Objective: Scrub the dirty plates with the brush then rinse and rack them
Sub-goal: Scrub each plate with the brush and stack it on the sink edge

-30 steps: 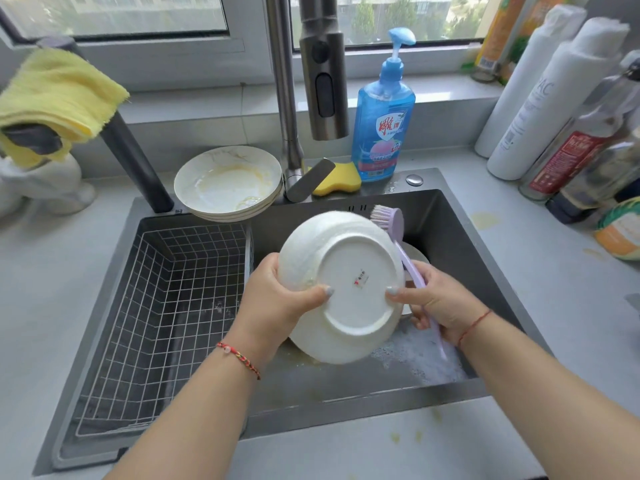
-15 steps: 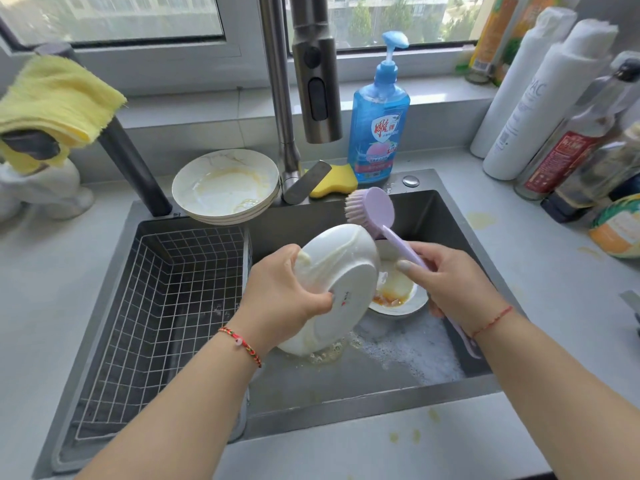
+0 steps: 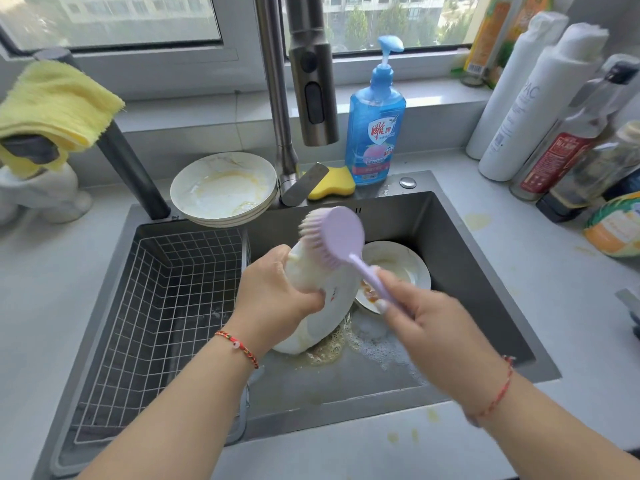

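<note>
As left hand tilts plate, brush raised

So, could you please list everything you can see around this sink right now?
Plate: one, white, held tilted over sink.
Brush: one, lilac, against plate's upper edge.
Dirty plate: one, white, on sink floor.
Plate stack: white, sink's back rim.
Wire rack: one, sink's left side.
Soap bottle: one, blue, behind sink.
Sponge: one, yellow, by faucet.
Cloth: one, yellow, left.
Bottles: several, right counter.
Left hand: grips plate.
Right hand: grips brush.
</note>
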Tool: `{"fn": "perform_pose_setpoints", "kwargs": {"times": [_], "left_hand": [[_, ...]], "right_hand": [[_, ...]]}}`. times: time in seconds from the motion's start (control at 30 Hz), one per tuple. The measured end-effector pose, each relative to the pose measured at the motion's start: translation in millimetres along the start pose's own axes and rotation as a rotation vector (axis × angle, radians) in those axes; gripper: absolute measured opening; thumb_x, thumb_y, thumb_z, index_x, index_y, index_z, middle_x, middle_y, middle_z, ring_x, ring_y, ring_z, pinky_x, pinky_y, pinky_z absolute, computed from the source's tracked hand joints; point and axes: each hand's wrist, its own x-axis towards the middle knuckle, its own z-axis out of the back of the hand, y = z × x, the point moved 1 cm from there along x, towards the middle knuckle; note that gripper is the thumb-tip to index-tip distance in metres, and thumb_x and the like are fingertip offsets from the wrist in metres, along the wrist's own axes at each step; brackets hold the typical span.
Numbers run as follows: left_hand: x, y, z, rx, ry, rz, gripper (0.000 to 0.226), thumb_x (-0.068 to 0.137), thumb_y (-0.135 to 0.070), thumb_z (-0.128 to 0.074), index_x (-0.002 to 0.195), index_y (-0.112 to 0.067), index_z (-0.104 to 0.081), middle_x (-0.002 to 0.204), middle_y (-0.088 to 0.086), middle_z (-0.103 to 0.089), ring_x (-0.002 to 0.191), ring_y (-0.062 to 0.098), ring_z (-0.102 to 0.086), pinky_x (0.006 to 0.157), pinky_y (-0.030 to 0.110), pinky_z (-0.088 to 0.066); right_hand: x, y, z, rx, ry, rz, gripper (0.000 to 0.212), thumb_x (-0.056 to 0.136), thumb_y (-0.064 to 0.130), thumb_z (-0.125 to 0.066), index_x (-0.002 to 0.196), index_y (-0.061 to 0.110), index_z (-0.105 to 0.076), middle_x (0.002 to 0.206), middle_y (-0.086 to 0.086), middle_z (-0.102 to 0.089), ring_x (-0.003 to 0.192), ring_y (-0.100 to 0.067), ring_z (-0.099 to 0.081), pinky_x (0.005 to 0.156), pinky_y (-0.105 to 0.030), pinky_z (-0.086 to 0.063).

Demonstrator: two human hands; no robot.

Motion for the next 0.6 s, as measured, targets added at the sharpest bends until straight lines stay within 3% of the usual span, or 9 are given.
{"fn": "perform_pose_setpoints", "kwargs": {"times": [0.1,0.23,0.33,0.4,0.5,0.6], "left_hand": [[-6,6,4,-0.007,-0.007,-0.007,0.037,0.064,-0.019,-0.084,0.073,-0.006,-0.05,0.066,-0.002,-0.052,0.057,0.009,-0.043,0.053,0.017,-0.037],[-4,3,1,-0.003,-0.021,0.028,0.033,0.066,-0.02,-0.082,0.078,-0.008,-0.053,0.068,-0.004,-0.055,0.061,0.013,-0.049,0.052,0.019,-0.038],[-1,-4,1,0.108,0.007,0.026,0.022,0.079,-0.025,-0.07,0.094,-0.021,-0.055,0.072,-0.011,-0.047,0.075,0.012,-0.049,0.049,0.007,-0.028],[-3,-1,1,0.088,0.004,0.006,0.023,0.078,-0.025,-0.072,0.095,-0.02,-0.058,0.077,-0.01,-0.052,0.077,0.013,-0.055,0.05,0.007,-0.031],[-9,1,8,-0.099,-0.031,0.013,0.032,0.064,-0.018,-0.085,0.078,-0.012,-0.056,0.073,0.002,-0.06,0.065,0.018,-0.055,0.054,0.021,-0.043],[-13,-2,12,-0.125,-0.062,-0.028,0.036,0.062,-0.019,-0.087,0.084,-0.009,-0.06,0.08,0.007,-0.064,0.077,0.026,-0.062,0.068,0.039,-0.053]], "right_hand": [[20,-16,15,0.062,-0.074,-0.14,0.038,0.095,0.02,-0.051,0.121,0.047,-0.057,0.046,0.015,-0.051,0.034,-0.005,-0.039,0.035,-0.019,-0.035],[8,3,9,0.08,0.006,-0.029,0.043,0.095,0.023,-0.052,0.11,0.063,-0.053,0.06,0.002,-0.058,0.038,-0.006,-0.035,0.041,-0.019,-0.034],[-11,20,-3,-0.024,0.096,0.085,0.042,0.094,0.029,-0.053,0.131,0.049,-0.047,0.085,0.0,-0.069,0.049,-0.006,-0.041,0.049,-0.019,-0.036],[-9,19,-2,-0.024,0.062,0.093,0.043,0.094,0.028,-0.053,0.131,0.048,-0.047,0.08,0.0,-0.067,0.048,-0.004,-0.042,0.047,-0.017,-0.035],[9,0,11,0.146,-0.056,-0.05,0.042,0.094,0.021,-0.052,0.111,0.06,-0.053,0.058,0.006,-0.058,0.035,-0.006,-0.035,0.038,-0.018,-0.034],[27,-38,11,0.39,-0.035,-0.332,0.032,0.097,0.016,-0.047,0.106,0.039,-0.067,0.042,0.008,-0.04,0.034,-0.014,-0.029,0.038,-0.022,-0.03]]}}
